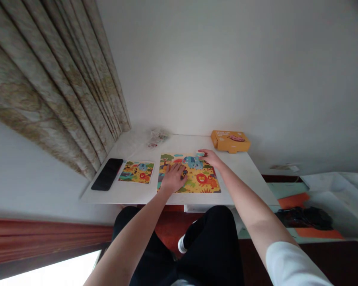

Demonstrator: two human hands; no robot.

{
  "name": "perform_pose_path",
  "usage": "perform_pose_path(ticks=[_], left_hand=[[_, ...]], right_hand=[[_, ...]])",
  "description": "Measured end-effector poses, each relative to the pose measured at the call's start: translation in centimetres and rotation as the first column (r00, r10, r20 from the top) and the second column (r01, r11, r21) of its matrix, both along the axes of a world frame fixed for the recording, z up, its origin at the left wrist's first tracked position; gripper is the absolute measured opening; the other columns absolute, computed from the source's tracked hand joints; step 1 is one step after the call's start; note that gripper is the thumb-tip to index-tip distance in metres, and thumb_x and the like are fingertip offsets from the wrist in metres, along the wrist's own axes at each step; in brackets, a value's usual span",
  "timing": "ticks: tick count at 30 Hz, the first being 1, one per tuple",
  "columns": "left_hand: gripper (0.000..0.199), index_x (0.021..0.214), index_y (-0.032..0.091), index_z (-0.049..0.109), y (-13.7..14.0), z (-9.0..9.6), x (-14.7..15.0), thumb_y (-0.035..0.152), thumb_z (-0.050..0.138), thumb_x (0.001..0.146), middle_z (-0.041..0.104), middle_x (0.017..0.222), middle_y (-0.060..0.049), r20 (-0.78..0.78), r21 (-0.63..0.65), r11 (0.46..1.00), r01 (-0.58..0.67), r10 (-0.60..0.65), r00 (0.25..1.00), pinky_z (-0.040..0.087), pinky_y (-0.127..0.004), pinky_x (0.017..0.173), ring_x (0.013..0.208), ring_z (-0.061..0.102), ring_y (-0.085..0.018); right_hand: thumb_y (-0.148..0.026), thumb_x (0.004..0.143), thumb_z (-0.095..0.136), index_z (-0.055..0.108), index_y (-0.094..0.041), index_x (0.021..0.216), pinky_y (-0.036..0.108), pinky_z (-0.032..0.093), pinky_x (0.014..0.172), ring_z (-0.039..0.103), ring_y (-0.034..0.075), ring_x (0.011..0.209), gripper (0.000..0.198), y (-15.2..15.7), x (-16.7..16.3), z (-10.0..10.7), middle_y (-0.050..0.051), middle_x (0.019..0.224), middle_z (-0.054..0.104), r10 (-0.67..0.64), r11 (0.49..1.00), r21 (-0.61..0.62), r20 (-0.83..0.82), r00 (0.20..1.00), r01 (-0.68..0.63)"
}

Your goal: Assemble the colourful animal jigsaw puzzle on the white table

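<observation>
A colourful animal jigsaw puzzle [197, 186] lies flat on the white table, with lions, elephants and trees on a yellow ground. My left hand [172, 179] rests on its left-centre part, fingers spread and pointing away from me. At the puzzle's far right edge, my right hand [210, 157] pinches a small light-blue puzzle piece [200, 154] between thumb and fingers. That piece is partly covered by my fingers, and whether it touches the puzzle I cannot tell. Left of the puzzle is a smaller reference picture [136, 172] with the same animal scene.
A black phone [107, 174] lies at the left on the white table [241, 178]. Crumpled clear plastic [158, 137] sits at the back by the wall. An orange box [231, 142] stands at the back right. A patterned curtain [77, 79] hangs at the left.
</observation>
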State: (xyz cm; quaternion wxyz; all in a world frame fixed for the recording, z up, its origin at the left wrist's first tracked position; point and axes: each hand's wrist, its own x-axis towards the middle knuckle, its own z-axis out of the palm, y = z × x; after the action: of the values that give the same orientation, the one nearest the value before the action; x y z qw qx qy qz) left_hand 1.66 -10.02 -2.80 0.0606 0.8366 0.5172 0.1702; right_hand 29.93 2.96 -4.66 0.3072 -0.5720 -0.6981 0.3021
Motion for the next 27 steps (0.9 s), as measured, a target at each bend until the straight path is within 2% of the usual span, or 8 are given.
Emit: perform_pose_path(ticks=[4, 10, 15, 18, 22, 27], left_hand=[[0.044, 0.14, 0.024, 0.062, 0.0, 0.0, 0.0, 0.041, 0.056, 0.101, 0.061, 0.15, -0.011, 0.006, 0.003, 1.0, 0.002, -0.002, 1.0, 0.024, -0.057, 0.129, 0.144, 0.051, -0.031], [0.044, 0.141, 0.023, 0.062, 0.0, 0.1, 0.0, 0.042, 0.053, 0.102, 0.059, 0.153, -0.011, -0.005, -0.011, 1.0, 0.002, -0.002, 1.0, 0.023, -0.056, 0.129, 0.145, 0.05, -0.03], [0.045, 0.143, 0.025, 0.06, -0.1, 0.4, 0.0, 0.042, 0.051, 0.102, 0.058, 0.154, -0.01, -0.018, -0.036, 0.999, -0.008, 0.008, 1.0, 0.023, -0.055, 0.129, 0.146, 0.048, -0.029], [0.045, 0.144, 0.026, 0.06, -0.2, 0.6, 0.0, 0.042, 0.051, 0.102, 0.058, 0.154, -0.009, -0.018, -0.046, 0.999, -0.013, 0.012, 1.0, 0.023, -0.054, 0.129, 0.146, 0.049, -0.029], [0.044, 0.142, 0.026, 0.061, -0.2, 0.6, 0.1, 0.042, 0.05, 0.102, 0.059, 0.153, -0.009, -0.018, -0.045, 0.999, -0.014, 0.013, 1.0, 0.023, -0.054, 0.129, 0.146, 0.049, -0.028], [0.046, 0.144, 0.023, 0.06, -0.1, 0.3, 0.1, 0.042, 0.049, 0.103, 0.058, 0.155, -0.011, -0.035, -0.048, 0.999, -0.002, 0.0, 0.999, 0.024, -0.056, 0.129, 0.146, 0.048, -0.029]], right_hand=[[-0.021, 0.076, 0.082, 0.081, -0.022, 0.113, 0.044, 0.055, 0.108, 0.075, 0.028, 0.113, 0.037, 0.3, 0.0, 0.4, 0.01, 0.123, 0.078, 0.084, 0.996, 0.015, 0.068, 0.994, -0.085], [-0.036, 0.076, 0.087, 0.082, -0.023, 0.112, 0.045, 0.055, 0.107, 0.075, 0.029, 0.113, 0.038, 0.1, -0.3, 0.9, 0.009, 0.12, 0.079, 0.093, 0.996, -0.028, 0.101, 0.991, -0.09], [-0.043, 0.085, 0.08, 0.082, -0.028, 0.112, 0.046, 0.053, 0.109, 0.072, 0.028, 0.118, 0.031, -0.6, -1.0, 2.1, 0.006, 0.124, 0.078, 0.124, 0.992, -0.032, 0.263, 0.957, -0.119], [-0.038, 0.097, 0.066, 0.079, -0.03, 0.12, 0.046, 0.047, 0.116, 0.064, 0.026, 0.131, 0.028, -1.9, -1.5, 2.4, 0.004, 0.137, 0.072, 0.109, 0.991, 0.033, 0.362, 0.926, -0.13], [-0.035, 0.106, 0.043, 0.069, -0.021, 0.14, 0.047, 0.036, 0.125, 0.05, 0.026, 0.147, 0.044, -5.0, -2.6, 1.7, 0.011, 0.156, 0.057, -0.019, 0.983, 0.171, 0.443, 0.896, -0.063], [-0.051, 0.11, 0.027, 0.045, -0.016, 0.16, 0.059, 0.021, 0.128, 0.03, 0.03, 0.159, 0.063, -9.0, -4.6, 0.3, 0.015, 0.169, 0.036, -0.044, 0.996, 0.091, 0.573, 0.819, -0.01]])
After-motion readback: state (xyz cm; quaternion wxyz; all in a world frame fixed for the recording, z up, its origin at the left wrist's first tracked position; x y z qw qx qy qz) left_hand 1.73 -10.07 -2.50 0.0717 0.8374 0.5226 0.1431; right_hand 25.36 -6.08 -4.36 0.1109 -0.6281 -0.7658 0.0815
